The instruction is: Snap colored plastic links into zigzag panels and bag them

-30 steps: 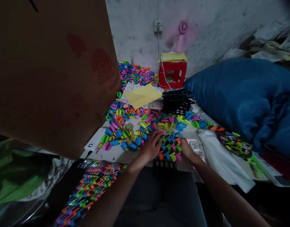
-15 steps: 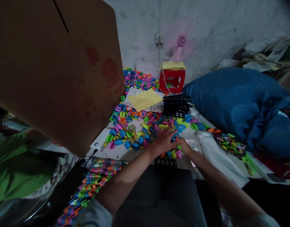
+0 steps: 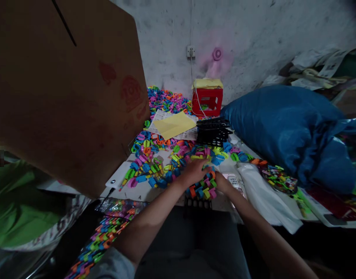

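Glossy plastic clips point(image 3: 154, 166), matt cardboard box point(image 3: 64, 93)

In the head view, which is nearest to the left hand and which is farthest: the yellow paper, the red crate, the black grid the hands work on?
1. Black grid: right at the left hand, partly filled with colored clips.
2. Yellow paper: farther back, mid-table.
3. Red crate: farthest, by the wall.

We have one view only, from a camera on the person's head, looking forward and down across the desk point(image 3: 143, 190) toward the wall. The desk's near edge sits close below us; the red box point(image 3: 207, 101) stands at its far end, a cardboard box point(image 3: 64, 89) near our left.
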Available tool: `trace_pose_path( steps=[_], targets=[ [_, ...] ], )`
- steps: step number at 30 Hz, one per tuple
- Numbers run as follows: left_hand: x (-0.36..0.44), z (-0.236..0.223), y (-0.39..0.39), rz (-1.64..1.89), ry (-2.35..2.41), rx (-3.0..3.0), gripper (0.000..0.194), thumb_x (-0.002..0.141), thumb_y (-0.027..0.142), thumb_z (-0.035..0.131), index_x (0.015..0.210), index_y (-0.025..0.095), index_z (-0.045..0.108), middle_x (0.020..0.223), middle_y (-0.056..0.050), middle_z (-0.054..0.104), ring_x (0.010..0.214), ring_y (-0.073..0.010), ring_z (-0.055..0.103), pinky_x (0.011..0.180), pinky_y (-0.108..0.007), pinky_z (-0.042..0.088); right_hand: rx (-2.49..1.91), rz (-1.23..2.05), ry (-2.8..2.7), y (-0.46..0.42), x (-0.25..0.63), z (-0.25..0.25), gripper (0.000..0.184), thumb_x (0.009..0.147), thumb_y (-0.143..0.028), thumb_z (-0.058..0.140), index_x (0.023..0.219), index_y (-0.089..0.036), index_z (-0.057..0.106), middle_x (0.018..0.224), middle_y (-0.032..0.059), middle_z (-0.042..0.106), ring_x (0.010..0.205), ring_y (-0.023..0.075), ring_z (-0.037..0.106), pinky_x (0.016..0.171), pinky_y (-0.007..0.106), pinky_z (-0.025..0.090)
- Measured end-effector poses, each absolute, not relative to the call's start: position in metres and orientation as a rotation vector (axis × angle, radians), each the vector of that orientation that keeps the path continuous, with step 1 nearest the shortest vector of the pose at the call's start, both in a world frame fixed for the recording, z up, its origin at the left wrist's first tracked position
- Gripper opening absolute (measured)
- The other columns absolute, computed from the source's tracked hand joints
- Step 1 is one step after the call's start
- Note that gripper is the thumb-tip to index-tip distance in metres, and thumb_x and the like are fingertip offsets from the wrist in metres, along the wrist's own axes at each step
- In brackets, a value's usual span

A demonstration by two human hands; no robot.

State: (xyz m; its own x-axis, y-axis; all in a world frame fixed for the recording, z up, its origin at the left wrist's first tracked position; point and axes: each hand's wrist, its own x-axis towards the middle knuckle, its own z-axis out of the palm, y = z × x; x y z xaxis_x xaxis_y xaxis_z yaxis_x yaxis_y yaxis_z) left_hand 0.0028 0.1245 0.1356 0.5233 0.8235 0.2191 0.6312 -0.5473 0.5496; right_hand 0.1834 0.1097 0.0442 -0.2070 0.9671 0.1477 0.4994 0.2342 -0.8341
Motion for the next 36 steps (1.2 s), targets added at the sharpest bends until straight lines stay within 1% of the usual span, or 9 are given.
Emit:
trace_pose_path(
  steps=[5, 8, 11, 14, 17, 21, 26, 30, 36],
  targets=[
    [-0.071, 0.138, 0.087, 0.934, 1.183, 2.144, 0.039, 0.093, 0.039, 0.048, 0.129, 0.026, 0.056, 0.140, -0.007, 0.052, 0.130, -0.0235, 0.046, 0.111, -0.039, 0.035, -1.431, 0.729, -1.779, 0.087, 0.202, 0.043, 0.036, 0.075, -0.030, 0.056, 0.106, -0.016, 0.066, 0.112, 0.0148, 0.068, 0.106, 0.0298, 0.062, 0.097, 0.049, 0.044],
    [-0.115, 0.115, 0.052, 0.915, 1.323, 2.025, 0.042, 0.093, 0.039, 0.047, 0.134, 0.029, 0.050, 0.145, -0.006, 0.045, 0.135, -0.0223, 0.041, 0.111, -0.038, 0.033, -1.518, 0.673, -1.586, 0.048, 0.208, 0.027, 0.038, 0.084, -0.038, 0.049, 0.115, -0.019, 0.061, 0.120, 0.0132, 0.064, 0.106, 0.0271, 0.062, 0.092, 0.046, 0.048],
    [-0.138, 0.080, 0.023, 0.895, 1.601, 2.025, 0.035, 0.088, 0.034, 0.051, 0.121, 0.024, 0.059, 0.125, -0.010, 0.059, 0.120, -0.0255, 0.052, 0.102, -0.042, 0.041, -1.602, 0.621, -1.440, -0.003, 0.192, 0.010, 0.030, 0.089, -0.044, 0.046, 0.102, -0.022, 0.062, 0.104, 0.0115, 0.069, 0.093, 0.0260, 0.065, 0.077, 0.041, 0.054],
    [-0.137, 0.054, 0.010, 0.726, 1.861, 1.947, 0.025, 0.088, 0.037, 0.049, 0.097, 0.021, 0.065, 0.088, -0.007, 0.066, 0.088, -0.0238, 0.063, 0.081, -0.036, 0.048, -1.571, 0.555, -1.627, -0.048, 0.156, 0.006, 0.023, 0.091, -0.037, 0.043, 0.095, -0.025, 0.063, 0.092, 0.0105, 0.069, 0.087, 0.0262, 0.064, 0.078, 0.043, 0.052],
    [-0.120, 0.048, 0.018, 0.439, 1.928, 1.808, 0.035, 0.090, 0.048, 0.043, 0.083, 0.021, 0.065, 0.070, -0.004, 0.065, 0.069, -0.0209, 0.063, 0.066, -0.030, 0.044, -1.459, 0.436, -2.029, -0.066, 0.117, 0.015, 0.025, 0.090, -0.030, 0.047, 0.107, -0.029, 0.065, 0.111, 0.0093, 0.067, 0.105, 0.0284, 0.060, 0.092, 0.049, 0.045],
    [-0.098, 0.052, 0.044, 0.333, 1.813, 1.779, 0.037, 0.084, 0.052, 0.053, 0.075, 0.018, 0.066, 0.073, -0.007, 0.067, 0.073, -0.0220, 0.063, 0.065, -0.029, 0.040, -1.470, 0.198, -2.276, -0.052, 0.093, 0.020, 0.045, 0.088, -0.026, 0.052, 0.133, -0.030, 0.052, 0.135, 0.0080, 0.056, 0.122, 0.0309, 0.050, 0.102, 0.053, 0.036],
    [-0.102, 0.049, 0.054, 0.447, 1.665, 1.747, 0.019, 0.084, 0.031, 0.052, 0.080, 0.016, 0.064, 0.076, -0.006, 0.068, 0.071, -0.0191, 0.062, 0.064, -0.028, 0.041, -1.538, 0.155, -2.279, -0.031, 0.106, 0.012, 0.043, 0.088, -0.030, 0.057, 0.131, -0.027, 0.054, 0.128, 0.0087, 0.061, 0.116, 0.0311, 0.053, 0.099, 0.051, 0.038],
    [-0.117, 0.048, 0.032, 0.559, 1.428, 1.629, 0.028, 0.089, 0.039, 0.043, 0.077, 0.018, 0.057, 0.069, -0.001, 0.065, 0.060, -0.0140, 0.059, 0.058, -0.024, 0.045, -1.524, 0.225, -2.236, -0.028, 0.113, 0.020, 0.039, 0.087, -0.029, 0.057, 0.125, -0.025, 0.058, 0.127, 0.0088, 0.060, 0.119, 0.0311, 0.051, 0.103, 0.052, 0.036],
    [-0.146, 0.073, 0.001, 0.883, 1.244, 1.408, 0.030, 0.085, 0.049, 0.052, 0.077, 0.019, 0.052, 0.071, 0.000, 0.063, 0.069, -0.0144, 0.060, 0.067, -0.025, 0.047, -1.406, 0.445, -2.128, -0.009, 0.067, 0.045, 0.032, 0.095, -0.028, 0.039, 0.120, -0.020, 0.058, 0.115, 0.0123, 0.063, 0.106, 0.0251, 0.060, 0.089, 0.038, 0.049]
  ],
)
